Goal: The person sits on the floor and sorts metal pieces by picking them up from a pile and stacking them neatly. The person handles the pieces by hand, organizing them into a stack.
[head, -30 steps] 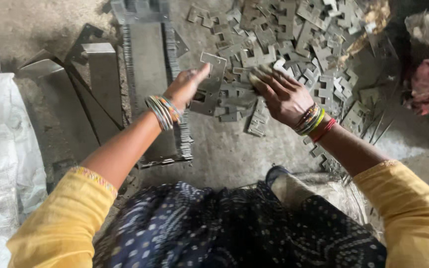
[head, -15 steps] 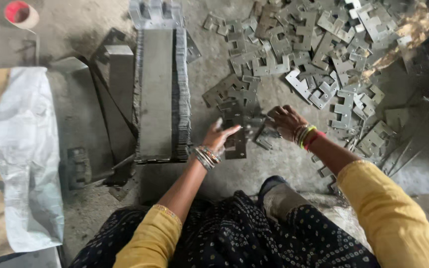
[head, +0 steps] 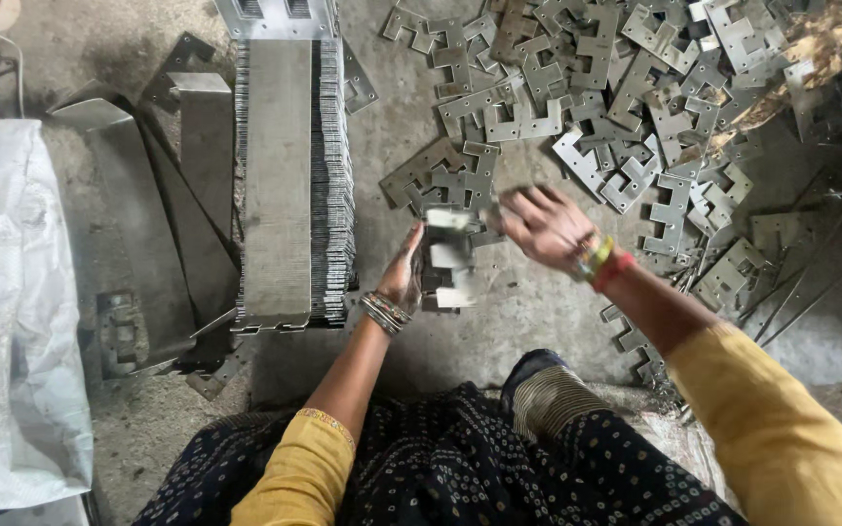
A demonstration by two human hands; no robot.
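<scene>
From my seat the main worry is the small stack of stamped metal plates [head: 448, 258] slipping. The left hand [head: 403, 275] stands it on edge with the palm against its side, fingers curled round, and only that side grip seems to keep the pieces aligned; a nudge from the other hand could fan them out onto the concrete floor [head: 528, 321]. The plate edges look sharp, so a slide across bare fingers is my second worry.

The right hand [head: 543, 222] is just to the right of the stack and slightly beyond it, fingers spread and blurred (I cannot tell whether it pinches a plate or is empty). Its wrist, with bright bangles, angles in from the lower right; the left forearm comes straight up from the lap.

Beyond the right hand lies the loose heap of notched plates [head: 616, 107]. Just left of the left hand stands the long packed row of plates [head: 289, 185], near enough that a stray elbow could catch its end. Further left lies a white sack [head: 7, 321].
</scene>
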